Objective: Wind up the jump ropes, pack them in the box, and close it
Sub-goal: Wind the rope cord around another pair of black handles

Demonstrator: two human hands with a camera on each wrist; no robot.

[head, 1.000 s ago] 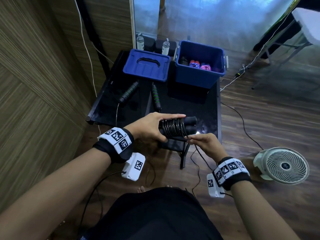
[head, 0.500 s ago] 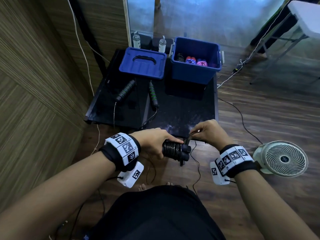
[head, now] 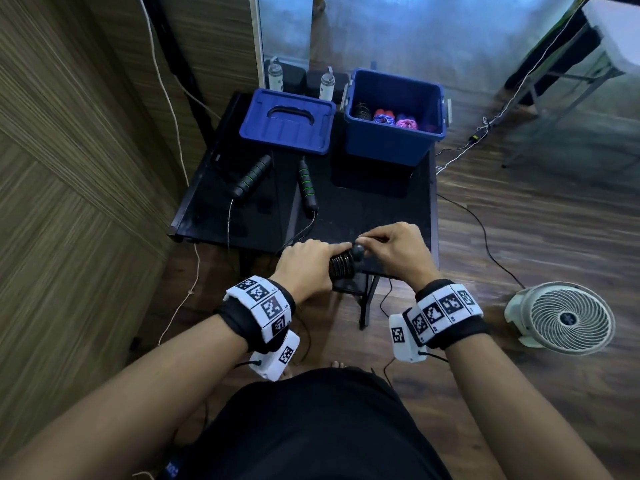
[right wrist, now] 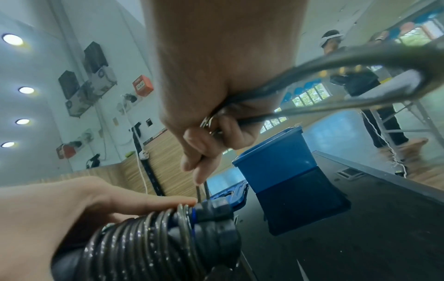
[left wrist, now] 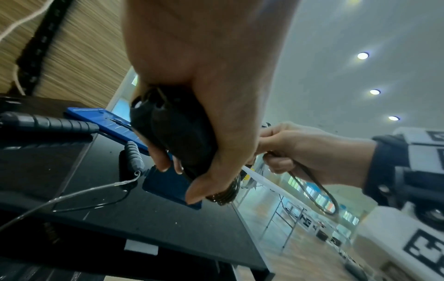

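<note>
My left hand grips the two black handles of a jump rope, with its cord wound in tight coils round them. My right hand pinches the last loop of that cord just beyond the handle ends. A second jump rope with green-ringed black handles lies loose on the black table, its cord hanging over the front edge. The open blue box stands at the back right with wound ropes inside. Its blue lid lies flat to the left.
A white floor fan stands on the wooden floor at the right. Cables run across the floor beside the table. Wood-panelled wall closes in the left side. Two bottles stand behind the lid. Another person stands far off.
My right hand has swung from below the handles up over their ends, carrying the cord round. The wound bundle has tilted more upright near the table's front edge.
</note>
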